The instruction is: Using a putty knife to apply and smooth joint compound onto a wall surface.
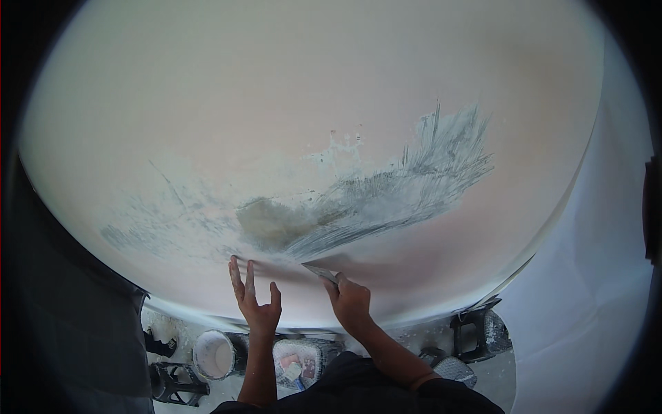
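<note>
My right hand (350, 301) grips a flat metal scraper blade (321, 272), its edge pressed to the pale plastered wall (289, 103) just below the grey scraped patch (386, 193). My left hand (256, 303) is spread wide, fingertips (234, 265) touching the wall beside it. A white bucket (215, 355) stands on the floor below.

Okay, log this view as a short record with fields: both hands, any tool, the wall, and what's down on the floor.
left hand: left hand open, fingers spread, fingertips on the wall
right hand: right hand closed in a grip on the scraper
tool: scraper, flat blade lying against the wall
wall: wall pale, with a scraped grey patch and a brownish spot
floor: white bucket, filled tray, black stool
</note>
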{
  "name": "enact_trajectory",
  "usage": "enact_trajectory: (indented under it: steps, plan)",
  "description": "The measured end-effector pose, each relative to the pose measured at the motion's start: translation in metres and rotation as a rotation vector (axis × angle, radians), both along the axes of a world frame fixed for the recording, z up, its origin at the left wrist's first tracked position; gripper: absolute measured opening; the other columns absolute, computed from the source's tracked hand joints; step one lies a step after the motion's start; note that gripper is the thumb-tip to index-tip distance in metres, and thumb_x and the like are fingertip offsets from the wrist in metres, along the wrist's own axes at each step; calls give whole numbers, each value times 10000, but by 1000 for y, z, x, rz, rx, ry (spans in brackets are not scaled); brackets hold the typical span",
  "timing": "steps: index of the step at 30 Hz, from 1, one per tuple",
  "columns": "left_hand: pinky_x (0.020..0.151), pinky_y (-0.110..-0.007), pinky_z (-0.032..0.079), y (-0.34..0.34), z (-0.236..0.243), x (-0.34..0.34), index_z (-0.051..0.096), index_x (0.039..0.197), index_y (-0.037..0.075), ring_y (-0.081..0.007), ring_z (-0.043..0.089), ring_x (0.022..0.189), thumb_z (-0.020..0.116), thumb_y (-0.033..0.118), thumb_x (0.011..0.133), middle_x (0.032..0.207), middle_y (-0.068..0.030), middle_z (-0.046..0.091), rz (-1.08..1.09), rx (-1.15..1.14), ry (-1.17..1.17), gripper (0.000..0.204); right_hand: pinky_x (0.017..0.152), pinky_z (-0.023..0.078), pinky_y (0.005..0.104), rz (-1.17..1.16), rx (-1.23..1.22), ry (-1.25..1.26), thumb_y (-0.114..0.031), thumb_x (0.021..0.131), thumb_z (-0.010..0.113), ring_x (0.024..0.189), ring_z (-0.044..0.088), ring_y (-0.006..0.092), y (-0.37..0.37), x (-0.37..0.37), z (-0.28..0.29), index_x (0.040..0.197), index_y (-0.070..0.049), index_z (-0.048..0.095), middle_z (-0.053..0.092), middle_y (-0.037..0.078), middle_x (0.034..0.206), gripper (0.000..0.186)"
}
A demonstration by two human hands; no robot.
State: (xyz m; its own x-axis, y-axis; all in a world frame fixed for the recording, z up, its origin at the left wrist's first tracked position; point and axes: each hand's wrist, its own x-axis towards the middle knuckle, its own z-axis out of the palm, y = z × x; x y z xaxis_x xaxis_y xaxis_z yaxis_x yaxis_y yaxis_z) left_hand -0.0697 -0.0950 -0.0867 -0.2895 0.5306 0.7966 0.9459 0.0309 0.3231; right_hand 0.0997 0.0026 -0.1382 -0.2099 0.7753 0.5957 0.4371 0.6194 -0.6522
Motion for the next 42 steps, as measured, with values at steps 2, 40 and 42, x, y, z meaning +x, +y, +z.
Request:
enact_trajectory:
  steps: [2, 40, 42]
  plan:
    - [1125, -507, 256, -3, -3, -2, 456, 1390, 57, -420, 251, 1412, 641, 12, 737, 1511, -241, 288, 6, -10, -19, 680, 472, 439, 438, -105, 18, 145, -317, 887, 661, 503, 579, 363, 8, 13, 9, 753, -28, 612, 544, 162, 544, 323]
    - [1118, -477, 279, -13, -13, 0, 453, 1393, 43, -390, 302, 1398, 613, -17, 730, 1511, -220, 313, 74, -133, -54, 684, 485, 470, 413, -188, 107, -37, -325, 890, 673, 538, 614, 374, 28, 58, 25, 752, 18, 625, 601, 190, 588, 373]
    - [1118, -478, 276, -15, -15, -3, 453, 1394, 46, -389, 310, 1394, 615, -15, 731, 1508, -215, 322, 80, -123, -38, 685, 483, 466, 422, -103, 40, -30, -310, 896, 666, 536, 611, 377, 24, 57, 23, 758, 21, 617, 603, 196, 594, 362]
